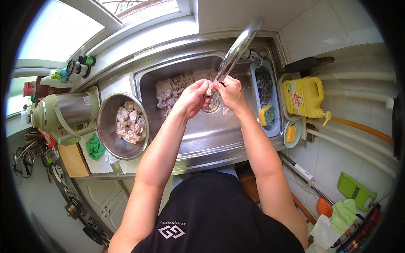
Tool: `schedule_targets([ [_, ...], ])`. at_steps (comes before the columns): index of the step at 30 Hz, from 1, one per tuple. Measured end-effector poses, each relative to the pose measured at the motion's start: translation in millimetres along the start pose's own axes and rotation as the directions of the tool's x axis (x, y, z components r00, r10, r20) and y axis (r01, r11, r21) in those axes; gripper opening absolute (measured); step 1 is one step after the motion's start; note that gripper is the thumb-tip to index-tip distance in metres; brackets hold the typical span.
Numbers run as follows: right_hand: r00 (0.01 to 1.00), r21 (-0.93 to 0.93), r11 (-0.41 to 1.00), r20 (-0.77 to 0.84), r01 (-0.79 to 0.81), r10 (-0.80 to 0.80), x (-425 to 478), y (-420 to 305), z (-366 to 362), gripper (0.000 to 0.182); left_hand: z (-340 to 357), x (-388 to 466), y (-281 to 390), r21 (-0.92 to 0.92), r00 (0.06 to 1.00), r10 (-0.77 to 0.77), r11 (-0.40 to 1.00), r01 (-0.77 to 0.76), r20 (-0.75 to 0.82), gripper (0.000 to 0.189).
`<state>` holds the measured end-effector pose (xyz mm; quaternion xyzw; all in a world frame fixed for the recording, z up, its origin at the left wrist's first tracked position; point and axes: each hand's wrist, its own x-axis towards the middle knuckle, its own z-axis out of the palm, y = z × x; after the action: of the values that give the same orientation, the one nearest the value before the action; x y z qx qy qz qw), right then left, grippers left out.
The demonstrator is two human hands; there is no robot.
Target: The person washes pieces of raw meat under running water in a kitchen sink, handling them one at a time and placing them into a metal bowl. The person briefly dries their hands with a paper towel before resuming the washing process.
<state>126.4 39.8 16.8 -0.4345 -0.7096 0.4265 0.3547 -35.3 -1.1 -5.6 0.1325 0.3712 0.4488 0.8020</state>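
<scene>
Both hands meet under the chrome faucet (pixel 238 47), above the drain (pixel 211 106) of a stainless steel sink (pixel 215 134). Between them is a small piece of pale raw meat (pixel 209 91). My left hand (pixel 195 98) grips it from one side with curled fingers. On its other side, my right hand (pixel 232 95) pinches it with thumb and fingers. A heap of similar raw meat pieces (pixel 172 91) lies in the sink's left part. More pieces (pixel 130 121) sit in a steel mesh colander (pixel 106 126) on the counter left of the sink. One small scrap (pixel 225 110) lies right of the drain.
A blue-grey caddy (pixel 275 95) in the sink's right end holds a steel scourer (pixel 263 86) and a sponge (pixel 267 115). A yellow detergent jug (pixel 302 96) and a soap dish (pixel 294 144) stand right. Left are a thermos jug (pixel 72 109), a green cloth (pixel 94 146) and a wooden board (pixel 73 160).
</scene>
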Motion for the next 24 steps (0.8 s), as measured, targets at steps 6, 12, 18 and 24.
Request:
schedule_targets([
  [6, 0.979, 0.062, 0.981, -0.082, -0.182, 0.187, -3, 1, 4, 0.006, -2, 0, 0, -0.040, 1.000, -0.005, 0.999, 0.005, 0.008, 0.026],
  [12, 0.974, -0.191, 0.974, -0.163, 0.124, -0.156, -2, 18, 4, 0.010, -1, 1, 1, -0.077, 1.000, 0.023, 0.997, -0.022, 0.010, 0.027],
  [18, 0.959, 0.550, 0.793, 0.060, -0.262, 0.276, -2, 12, 7, 0.017, 2, 6, 4, -0.102, 0.997, 0.033, 0.994, -0.027, 0.063, 0.027],
  [24, 0.951, 0.551, 0.782, 0.077, -0.292, 0.301, 0, 0, 3, 0.019, 3, 7, 6, -0.104, 0.995, 0.065, 0.993, -0.057, 0.075, 0.027],
])
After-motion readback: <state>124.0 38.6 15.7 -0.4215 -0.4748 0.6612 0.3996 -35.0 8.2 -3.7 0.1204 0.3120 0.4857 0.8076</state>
